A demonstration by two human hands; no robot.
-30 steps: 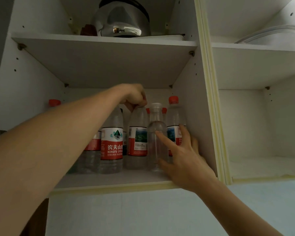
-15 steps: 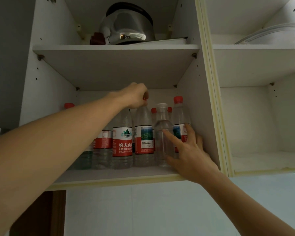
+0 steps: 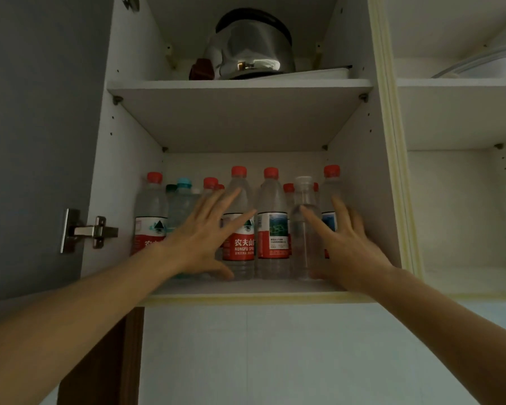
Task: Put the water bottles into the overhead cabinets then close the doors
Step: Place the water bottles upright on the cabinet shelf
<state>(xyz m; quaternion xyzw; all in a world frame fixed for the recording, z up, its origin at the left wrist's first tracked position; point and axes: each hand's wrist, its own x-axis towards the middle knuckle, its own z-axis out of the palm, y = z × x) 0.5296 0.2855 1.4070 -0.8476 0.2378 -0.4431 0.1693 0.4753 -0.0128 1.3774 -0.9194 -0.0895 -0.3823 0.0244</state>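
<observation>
Water bottles, clear with red caps and red-and-white labels, are lined upright on the lower cabinet shelf, just beyond the fingertips. Both hands are spread flat, nothing gripped. The left hand, earlier pinching a cap, is now lowered and opened; the right hand stays splayed against a clear-capped bottle.

- The scene is dim and slightly murky, with muted colours.
- Soft light comes from the right of the kettle, which carries a bright glint.
- The shelf below the kettle is shaded underneath.
- Left of the kettle, the open door is dark grey.
- Straight edges bow towards the frame borders.
</observation>
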